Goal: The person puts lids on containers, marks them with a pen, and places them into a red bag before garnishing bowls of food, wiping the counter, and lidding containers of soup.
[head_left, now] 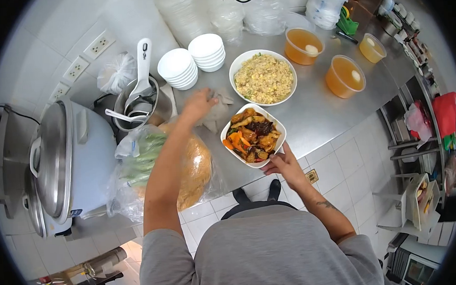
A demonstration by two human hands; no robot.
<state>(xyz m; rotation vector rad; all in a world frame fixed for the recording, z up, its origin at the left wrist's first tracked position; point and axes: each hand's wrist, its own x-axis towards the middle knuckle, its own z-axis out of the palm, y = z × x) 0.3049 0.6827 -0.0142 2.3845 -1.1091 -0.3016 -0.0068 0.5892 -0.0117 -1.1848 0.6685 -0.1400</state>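
Observation:
My right hand (285,167) grips the near right edge of a white square bowl (224,149), thumb along its side and fingers underneath. Glossy stir-fry (253,136) with orange carrot slices and dark mushroom pieces fills it. Further left, my left hand (198,105) reaches over the counter with its fingers curled at the upper edge of a crumpled greyish cloth (219,113). Just beyond the stir-fry stands a round white bowl (234,85) heaped with fried rice (264,78).
Stacked small white bowls (176,66) stand behind my left hand, beside a metal pot (156,102) of utensils. Plastic bags of greens (145,157) and orange-brown food (194,167) lie under my left forearm. A large cooker (84,150) is leftmost. Soup tubs (344,79) sit right on the steel counter (314,120).

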